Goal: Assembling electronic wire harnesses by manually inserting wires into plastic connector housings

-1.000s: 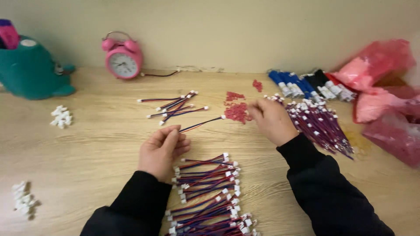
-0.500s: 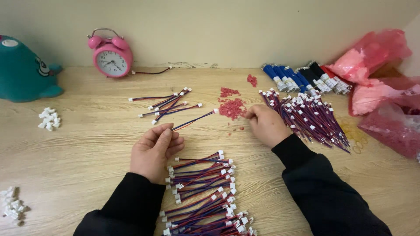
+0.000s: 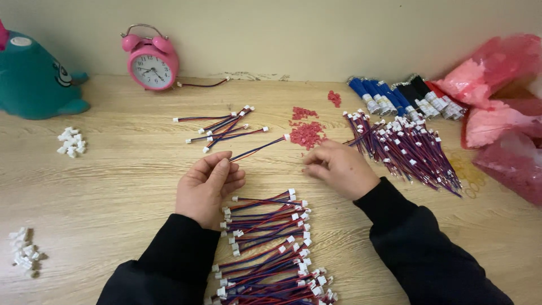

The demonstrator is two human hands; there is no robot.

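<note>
- Alarm clock [image 3: 151, 59] at eleven o'clock — pink, white dial.
- Whale-shaped toy [image 3: 35, 79] at ten — teal.
- Wire leads [image 3: 265, 243] at six — red and blue, white plugs.
- Plastic bags [image 3: 497, 101] at two — pink.
- Table [image 3: 113, 181] — pale wood grain.
- Sleeves [image 3: 418, 248] — black.

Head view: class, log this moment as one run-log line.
left hand: pinches wire lead | right hand: fingers curled beside red connector pile | wire bundle: below hands | table: wooden
</note>
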